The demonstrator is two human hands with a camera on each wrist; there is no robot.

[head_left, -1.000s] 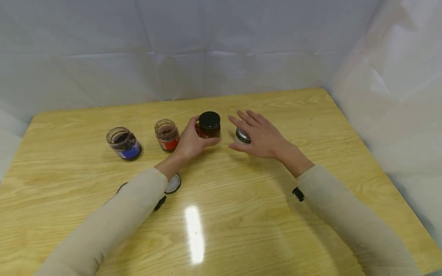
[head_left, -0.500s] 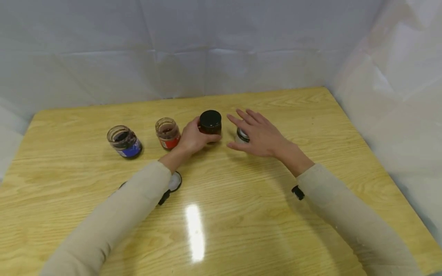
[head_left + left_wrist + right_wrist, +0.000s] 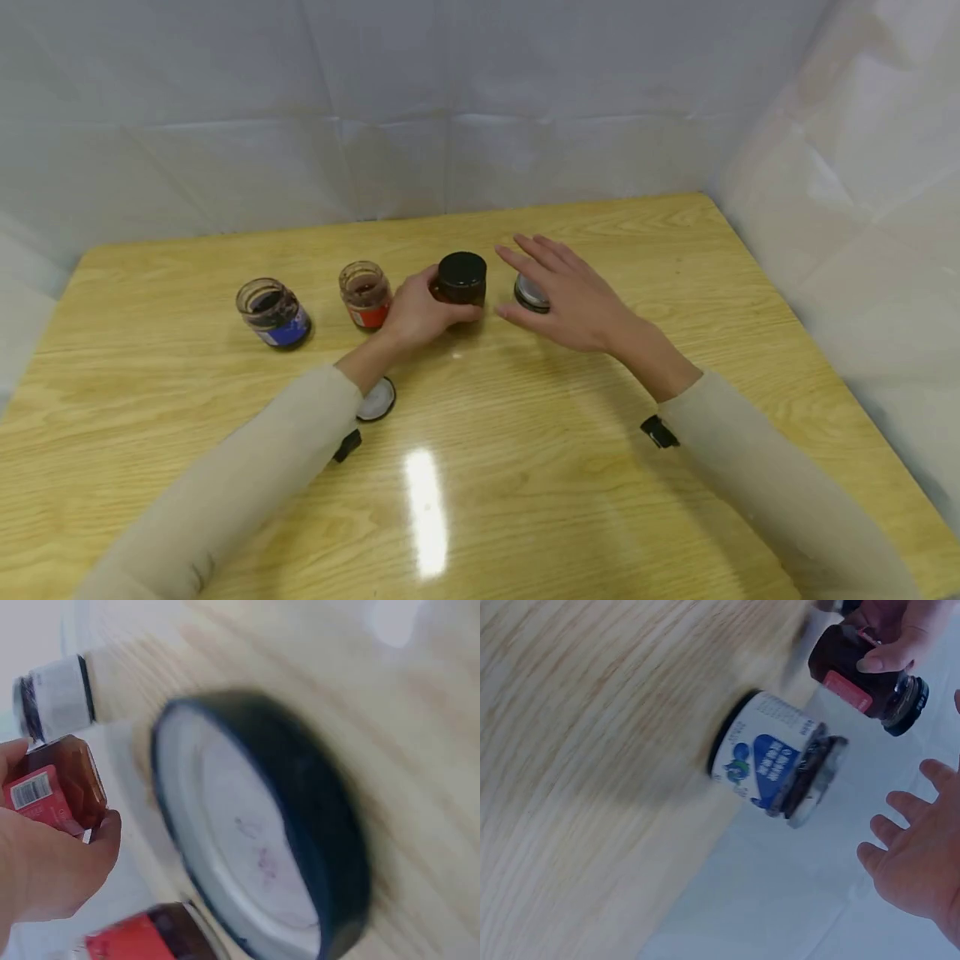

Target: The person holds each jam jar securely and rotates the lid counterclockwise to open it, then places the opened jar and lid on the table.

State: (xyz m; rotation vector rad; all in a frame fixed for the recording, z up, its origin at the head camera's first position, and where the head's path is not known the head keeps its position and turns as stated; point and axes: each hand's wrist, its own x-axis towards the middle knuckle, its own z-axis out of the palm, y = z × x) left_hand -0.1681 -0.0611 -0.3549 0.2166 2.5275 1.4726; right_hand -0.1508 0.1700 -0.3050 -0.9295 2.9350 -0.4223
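Observation:
In the head view, my left hand (image 3: 422, 312) grips a red-labelled jam jar (image 3: 71, 784) with a black lid (image 3: 462, 268) on it. The jar stays upright, and my thumb and fingers wrap its sides. My right hand (image 3: 573, 296) is beside a second jar, fingers spread and apart from each other. That jar's silvery top (image 3: 531, 292) with a dark ring shows partly behind the hand. The right wrist view gives its white label with blueberries (image 3: 765, 757); the fingers are beyond its top there, not closed round it.
Left of the hands stand two open glass jars, one with a red label (image 3: 369, 314) and one with a blue label (image 3: 287, 330). An upturned lid (image 3: 377, 400) lies beside my left sleeve and looms large in the left wrist view. White sheeting (image 3: 375, 158) borders the wooden table (image 3: 525, 467).
My left hand has shifted the held jar slightly to the right, towards the blueberry jar. My right hand keeps its spread pose. A lid edge under the left sleeve has gone from sight.

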